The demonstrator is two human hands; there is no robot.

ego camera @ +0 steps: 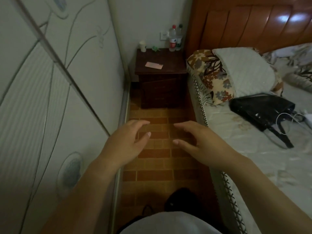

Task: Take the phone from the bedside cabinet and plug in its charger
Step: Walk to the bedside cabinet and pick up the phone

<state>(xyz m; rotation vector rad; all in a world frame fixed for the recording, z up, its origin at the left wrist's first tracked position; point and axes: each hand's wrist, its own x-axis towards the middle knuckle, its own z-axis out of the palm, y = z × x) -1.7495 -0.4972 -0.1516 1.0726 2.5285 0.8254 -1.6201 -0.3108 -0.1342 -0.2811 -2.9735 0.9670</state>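
- Our left hand (125, 142) and right hand (200, 141) are open and hold nothing.
- The pink phone (154, 65) lies on the bedside cabinet (172, 65), far ahead.
- Grabbing and plugging in are both left.

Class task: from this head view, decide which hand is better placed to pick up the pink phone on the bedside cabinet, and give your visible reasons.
Marginally the right hand: the phone lies nearer the cabinet's front right, roughly ahead of it. The left hand is equally empty, open and far away, so it is close.

Dim room: brick-pattern floor (157, 159) between wardrobe (50, 98) and bed (253, 149).
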